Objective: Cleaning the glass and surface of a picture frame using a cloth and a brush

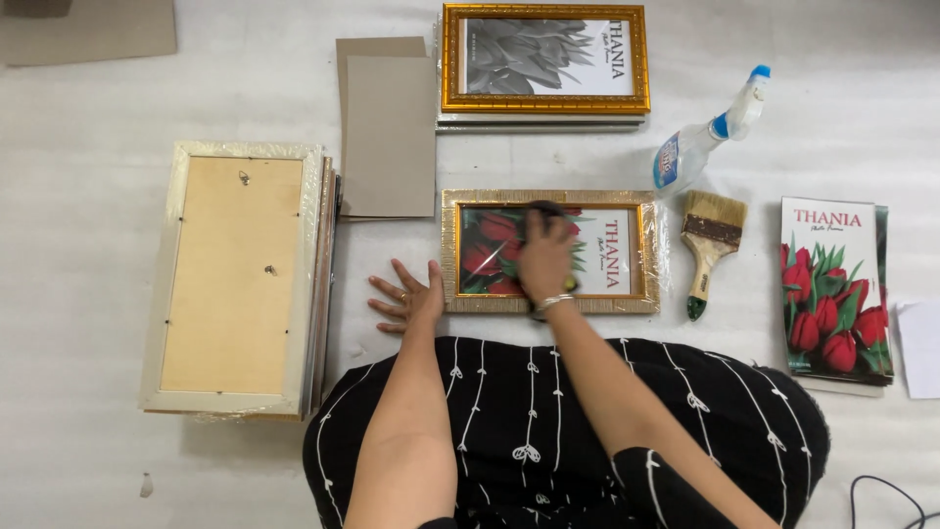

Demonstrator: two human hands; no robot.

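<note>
Wiping the glass of the gold-edged rectangular picture frame with the red tulip print [627, 250], which lies flat on the white padded sheet [98, 470] right in front of the person. Right hand [544, 261] is closed on a small dark cloth [541, 209] and pressed onto the glass. Left hand [406, 299] lies flat with fingers spread, thumb touching the frame's left edge; it holds nothing.

Risks as I read them:
- Frame is braced on one side only, so a hard stroke could skate it right into the wooden-handled paint brush [710, 250] just beside it.
- Clear spray bottle with blue nozzle [705, 137] lies on its side near the top-right corner and could dribble.
- Heavy pressure mid-pane could crack the glass.
</note>
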